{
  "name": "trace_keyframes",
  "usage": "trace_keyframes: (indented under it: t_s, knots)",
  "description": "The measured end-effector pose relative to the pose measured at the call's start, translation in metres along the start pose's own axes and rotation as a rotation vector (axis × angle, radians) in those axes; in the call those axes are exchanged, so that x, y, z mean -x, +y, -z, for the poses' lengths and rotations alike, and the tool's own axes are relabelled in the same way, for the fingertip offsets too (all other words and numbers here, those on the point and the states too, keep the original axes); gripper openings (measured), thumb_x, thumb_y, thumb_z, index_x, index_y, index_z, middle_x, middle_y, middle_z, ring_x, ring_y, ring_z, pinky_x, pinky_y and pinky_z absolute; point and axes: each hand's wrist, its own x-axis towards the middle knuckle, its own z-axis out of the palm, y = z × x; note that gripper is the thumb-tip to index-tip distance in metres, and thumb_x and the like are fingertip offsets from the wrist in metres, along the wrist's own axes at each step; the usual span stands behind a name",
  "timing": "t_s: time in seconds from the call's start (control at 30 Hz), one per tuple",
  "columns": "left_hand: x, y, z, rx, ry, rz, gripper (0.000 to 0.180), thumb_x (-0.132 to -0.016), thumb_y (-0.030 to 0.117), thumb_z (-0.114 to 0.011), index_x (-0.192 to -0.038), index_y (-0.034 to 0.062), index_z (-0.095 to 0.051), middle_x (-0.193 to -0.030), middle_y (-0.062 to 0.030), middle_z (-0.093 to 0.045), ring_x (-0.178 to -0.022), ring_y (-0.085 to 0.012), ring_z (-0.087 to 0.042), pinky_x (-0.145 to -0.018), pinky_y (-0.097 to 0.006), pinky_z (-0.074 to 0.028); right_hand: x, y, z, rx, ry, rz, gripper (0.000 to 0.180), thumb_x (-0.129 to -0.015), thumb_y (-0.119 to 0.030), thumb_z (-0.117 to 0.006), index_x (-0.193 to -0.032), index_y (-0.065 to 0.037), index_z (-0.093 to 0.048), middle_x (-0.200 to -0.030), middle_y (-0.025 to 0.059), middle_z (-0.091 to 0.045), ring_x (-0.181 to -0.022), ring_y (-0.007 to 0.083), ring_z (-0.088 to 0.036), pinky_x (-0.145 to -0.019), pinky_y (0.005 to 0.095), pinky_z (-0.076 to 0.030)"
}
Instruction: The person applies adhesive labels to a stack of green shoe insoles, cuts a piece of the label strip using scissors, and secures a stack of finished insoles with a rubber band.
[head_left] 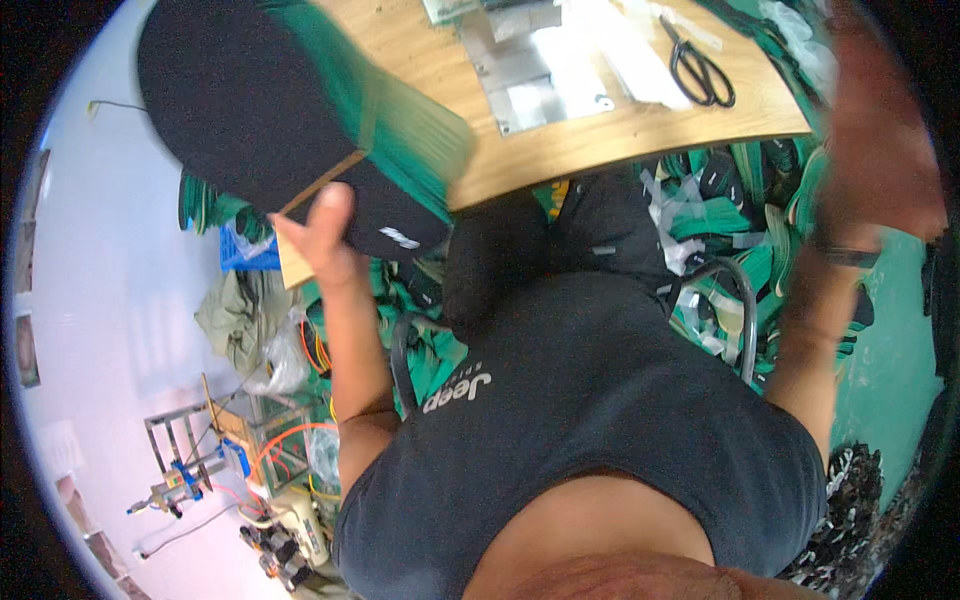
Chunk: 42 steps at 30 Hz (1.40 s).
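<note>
A thick stack of insoles (250,110), black on top with green layered edges, is tilted at the upper left over the table's edge. A tan band runs around the stack. My left hand (325,230) grips its near end, the thumb lying on the black face and the other fingers mostly hidden. My right hand (880,150) is raised at the far right, apart from the table and smeared by motion. Its fingers cannot be made out. Black scissors (700,75) lie on the wooden table (640,145), between my two hands.
A shiny metal plate (510,85) and white sheets lie on the table. Under and beside it are heaps of green and black insoles (705,215). A chair armrest (745,300) stands by my right side. Hoses and a metal frame (190,440) stand at the lower left.
</note>
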Motion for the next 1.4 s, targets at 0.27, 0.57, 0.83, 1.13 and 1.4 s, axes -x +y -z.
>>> trace_keyframes:
  t_s: [0.27, 0.57, 0.83, 1.13, 1.4]
  knots:
    - [-0.024, 0.061, 0.056, 0.007, 0.249, -0.226, 0.055, -0.081, 0.032, -0.059, -0.121, -0.0028, -0.049, -0.115, -0.0183, -0.056, -0.101, -0.0278, -0.058, -0.088, -0.043, -0.048, -0.027, -0.017, 0.081, 0.293, -0.414, -0.015, 0.028, -0.082, -0.012, -0.056, -0.106, 0.0, -0.056, -0.092, 0.0113, -0.06, -0.085, 0.0205, -0.057, -0.075, 0.0324, -0.045]
    - [-0.023, 0.08, 0.093, -0.114, 0.47, -0.292, 0.058, -0.082, 0.04, -0.056, -0.122, -0.0014, -0.05, -0.12, -0.0183, -0.053, -0.106, -0.034, -0.054, -0.089, -0.049, -0.046, -0.035, -0.01, 0.091, 0.323, -0.495, -0.024, 0.029, -0.082, -0.014, -0.055, -0.107, 0.0, -0.055, -0.092, 0.0115, -0.06, -0.083, 0.02, -0.057, -0.074, 0.032, -0.045]
    - [-0.05, 0.073, 0.151, -0.158, 0.512, -0.269, 0.059, -0.082, 0.041, -0.056, -0.125, 0.0018, -0.048, -0.123, -0.0174, -0.052, -0.106, -0.0352, -0.054, -0.084, -0.052, -0.048, -0.043, -0.015, 0.098, 0.342, -0.53, -0.063, 0.031, -0.083, -0.017, -0.053, -0.108, 0.0, -0.055, -0.092, 0.0116, -0.06, -0.082, 0.0196, -0.056, -0.072, 0.0317, -0.044]
    - [-0.034, 0.09, 0.148, -0.307, 0.614, -0.354, 0.056, -0.086, 0.038, -0.051, -0.127, -0.0009, -0.047, -0.124, -0.0168, -0.051, -0.106, -0.0329, -0.053, -0.085, -0.048, -0.048, -0.042, -0.004, 0.108, 0.346, -0.5, -0.087, 0.033, -0.083, -0.02, -0.052, -0.109, 0.0, -0.054, -0.091, 0.0118, -0.06, -0.081, 0.0192, -0.056, -0.071, 0.0313, -0.044]
    - [-0.032, 0.087, 0.154, -0.243, 0.671, -0.259, 0.053, -0.081, 0.035, -0.058, -0.121, 0.0004, -0.052, -0.119, -0.0167, -0.055, -0.104, -0.0305, -0.056, -0.089, -0.045, -0.047, -0.058, -0.005, 0.112, 0.381, -0.538, -0.147, 0.035, -0.083, -0.023, -0.05, -0.11, 0.0, -0.054, -0.091, 0.012, -0.06, -0.08, 0.0188, -0.056, -0.07, 0.0309, -0.044]
